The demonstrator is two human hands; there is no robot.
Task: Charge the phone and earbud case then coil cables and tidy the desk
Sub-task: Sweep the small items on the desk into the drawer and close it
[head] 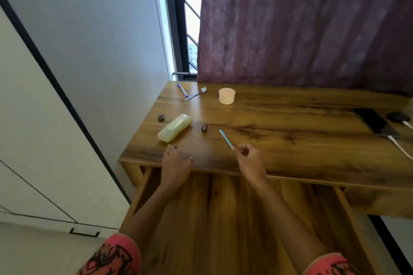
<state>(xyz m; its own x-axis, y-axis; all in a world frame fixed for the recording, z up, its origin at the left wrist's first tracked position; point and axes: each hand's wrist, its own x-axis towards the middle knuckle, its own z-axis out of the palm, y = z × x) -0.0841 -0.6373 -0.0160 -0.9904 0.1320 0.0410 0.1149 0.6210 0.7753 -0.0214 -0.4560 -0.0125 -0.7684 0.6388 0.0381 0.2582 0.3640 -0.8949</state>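
Pinching the blue pen (225, 138) by its near end at center frame, the right hand (250, 159) has it easy (looks light, stiff, maybe slick); the left hand (176, 159) rests loose and spread on the desk (290, 140) edge.

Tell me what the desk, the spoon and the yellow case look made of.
Brown desk: wood or wood-look laminate, semi-gloss; grain and window glare show. Small silver spoon: probably polished metal, bright reflections. Long yellow case: likely translucent plastic, light glows through.

white cable (401, 147) cut off at right edge
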